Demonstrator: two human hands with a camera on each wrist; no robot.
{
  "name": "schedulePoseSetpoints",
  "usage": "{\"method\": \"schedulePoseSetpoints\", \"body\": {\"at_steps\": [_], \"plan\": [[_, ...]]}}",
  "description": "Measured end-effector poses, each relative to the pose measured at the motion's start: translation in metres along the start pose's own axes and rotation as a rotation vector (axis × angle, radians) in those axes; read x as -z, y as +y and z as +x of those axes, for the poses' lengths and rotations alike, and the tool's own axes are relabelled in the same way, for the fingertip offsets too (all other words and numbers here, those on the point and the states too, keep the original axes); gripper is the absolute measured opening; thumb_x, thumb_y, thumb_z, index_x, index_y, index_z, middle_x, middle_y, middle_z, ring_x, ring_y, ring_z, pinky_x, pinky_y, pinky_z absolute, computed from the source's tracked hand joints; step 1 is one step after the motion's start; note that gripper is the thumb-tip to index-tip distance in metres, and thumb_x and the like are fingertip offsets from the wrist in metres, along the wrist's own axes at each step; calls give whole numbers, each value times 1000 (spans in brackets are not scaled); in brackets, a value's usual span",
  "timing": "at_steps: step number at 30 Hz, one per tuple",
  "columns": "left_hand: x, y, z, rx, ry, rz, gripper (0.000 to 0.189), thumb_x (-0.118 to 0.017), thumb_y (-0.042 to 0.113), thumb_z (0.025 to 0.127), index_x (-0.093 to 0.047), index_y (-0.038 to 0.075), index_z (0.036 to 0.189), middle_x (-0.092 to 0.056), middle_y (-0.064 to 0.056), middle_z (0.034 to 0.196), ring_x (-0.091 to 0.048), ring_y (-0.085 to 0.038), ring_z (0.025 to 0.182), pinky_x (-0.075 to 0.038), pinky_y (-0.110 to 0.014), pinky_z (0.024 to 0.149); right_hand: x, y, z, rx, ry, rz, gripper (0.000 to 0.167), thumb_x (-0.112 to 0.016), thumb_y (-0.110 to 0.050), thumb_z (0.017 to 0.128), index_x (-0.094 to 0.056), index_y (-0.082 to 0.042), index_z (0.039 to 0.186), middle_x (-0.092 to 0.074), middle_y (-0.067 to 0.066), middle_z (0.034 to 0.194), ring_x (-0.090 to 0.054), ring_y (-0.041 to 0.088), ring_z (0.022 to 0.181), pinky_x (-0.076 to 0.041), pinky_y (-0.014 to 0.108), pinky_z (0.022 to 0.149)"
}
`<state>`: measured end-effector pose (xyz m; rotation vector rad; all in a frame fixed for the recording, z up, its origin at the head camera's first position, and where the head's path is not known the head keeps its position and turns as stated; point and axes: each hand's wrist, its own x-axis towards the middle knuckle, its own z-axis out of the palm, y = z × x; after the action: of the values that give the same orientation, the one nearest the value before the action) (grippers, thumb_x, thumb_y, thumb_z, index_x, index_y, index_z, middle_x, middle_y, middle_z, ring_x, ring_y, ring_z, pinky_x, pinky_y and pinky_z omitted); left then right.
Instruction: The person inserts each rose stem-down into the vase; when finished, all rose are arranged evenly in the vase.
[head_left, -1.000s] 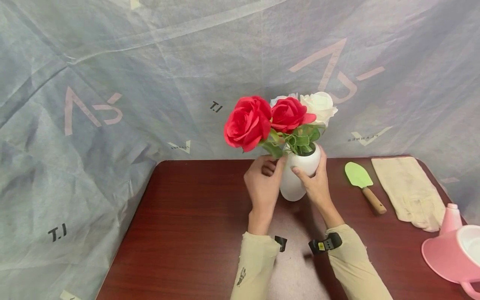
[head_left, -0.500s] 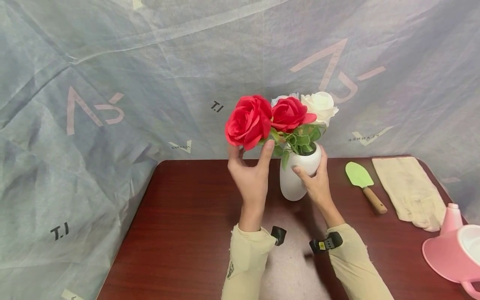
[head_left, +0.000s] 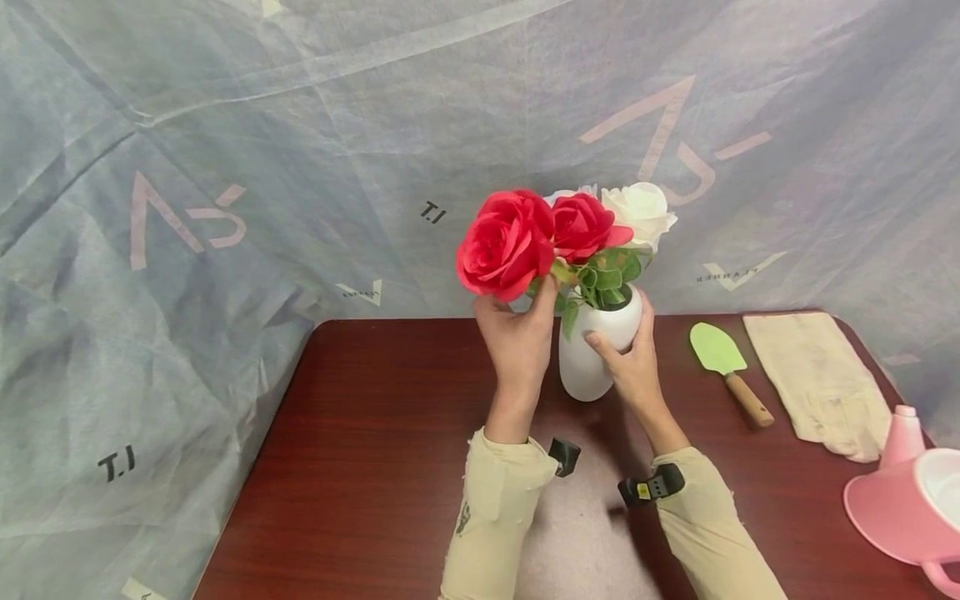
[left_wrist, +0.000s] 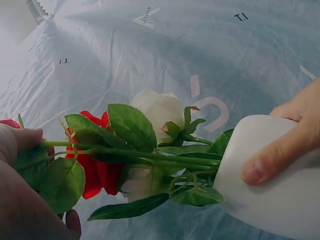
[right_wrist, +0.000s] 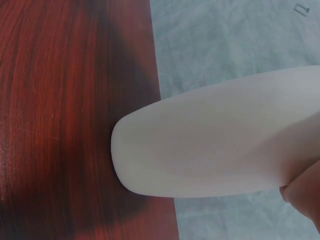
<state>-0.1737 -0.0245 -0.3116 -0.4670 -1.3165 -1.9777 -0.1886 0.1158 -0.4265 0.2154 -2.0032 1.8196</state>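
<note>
A white vase (head_left: 583, 367) stands on the table, its base resting on the wood in the right wrist view. My right hand (head_left: 636, 375) grips it near the mouth, thumb in front. Just under the bloom of the large red rose (head_left: 504, 246), my left hand (head_left: 516, 346) pinches its stem (left_wrist: 125, 152), which runs into the vase mouth. Behind that bloom are a smaller red rose (head_left: 581, 227), a white rose (head_left: 637, 214) and a partly hidden pale flower. Green leaves (left_wrist: 131, 127) crowd the stems above the rim.
Right of the vase lies a green trowel (head_left: 720, 350) with a wooden handle, beside cream gloves (head_left: 817, 375). A pink watering can (head_left: 881, 508) stands at the right edge of the dark red table (head_left: 360, 467). A grey sheet (head_left: 337, 150) hangs behind.
My left hand has left the vase rim, opened, and moved up to the stem below the large red rose. That bloom has shifted slightly right. The right hand and vase have stayed put.
</note>
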Motion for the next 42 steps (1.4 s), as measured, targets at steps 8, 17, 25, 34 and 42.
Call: {"method": "schedulePoseSetpoints", "body": {"at_steps": [8, 17, 25, 34, 42], "plan": [[5, 0, 0, 81, -125, -113, 26, -66, -7, 82, -60, -13, 106, -66, -25, 92, -66, -32, 87, -51, -45, 82, 0, -2, 0, -12, 2, -15, 84, -71, -7, 81, -18, -12, 146, -35, 9, 137, -42, 16, 113, -37, 31, 86], [15, -1, 5, 182, -276, -246, 29, -61, -11, 84, -55, -11, 112, -67, -16, 94, -65, -28, 91, -47, -45, 89, 1, 0, -1, -20, 5, -7, 85, -71, -7, 81, -18, -11, 146, -35, 9, 138, -42, 16, 114, -37, 29, 87], [7, -6, 7, 220, -332, -269, 24, -59, -11, 85, -56, -10, 109, -69, -11, 90, -65, -27, 91, -50, -34, 77, 0, 1, -2, -19, 4, 6, 84, -71, -10, 82, -17, -13, 147, -38, 11, 133, -43, 16, 111, -38, 27, 85], [-7, -13, 2, 183, -321, 39, 15, -61, -11, 82, -62, -12, 97, -66, -25, 89, -65, -21, 84, -53, -30, 77, 0, 3, -2, -10, 19, 21, 75, -70, -7, 82, -25, -11, 141, -44, 8, 120, -46, 15, 103, -40, 24, 81], [-1, -42, -18, 293, -258, 227, 32, -68, -6, 77, -61, -3, 108, -66, -11, 99, -62, -9, 92, -51, -25, 78, -4, 1, -6, -25, 12, -3, 76, -71, -8, 82, -23, -9, 142, -43, 12, 123, -46, 15, 100, -41, 25, 75]]}}
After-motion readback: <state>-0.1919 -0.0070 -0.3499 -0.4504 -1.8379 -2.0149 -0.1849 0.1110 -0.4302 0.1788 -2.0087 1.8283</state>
